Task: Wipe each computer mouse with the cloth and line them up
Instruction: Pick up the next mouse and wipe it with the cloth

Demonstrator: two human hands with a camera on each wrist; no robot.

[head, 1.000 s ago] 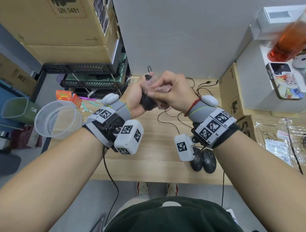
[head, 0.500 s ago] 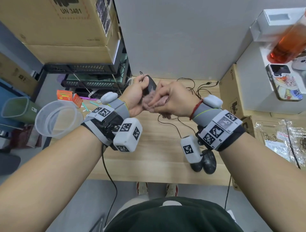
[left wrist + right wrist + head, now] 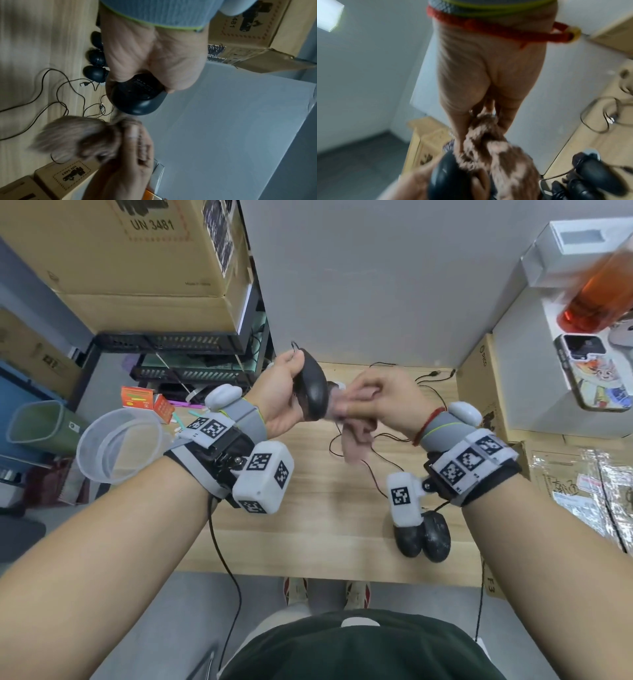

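A grey partition wall closes the room at twelve o'clock, with stacked cardboard boxes at ten o'clock over a dark rack. Below the wall lies the pale wood worktop, strewn with thin black cables toward its far edge. At two o'clock a white cabinet carries a phone and a blurred orange bottle; at nine o'clock a clear plastic tub overhangs the worktop's left end. The left hand is curled round a black mouse, lifted above the worktop's far middle with its underside toward the left wrist camera. The right hand is closed on a bunched pinkish-brown cloth, pressed against that mouse at its three o'clock side. At five o'clock, near the front edge, two more black mice lie side by side, touching.
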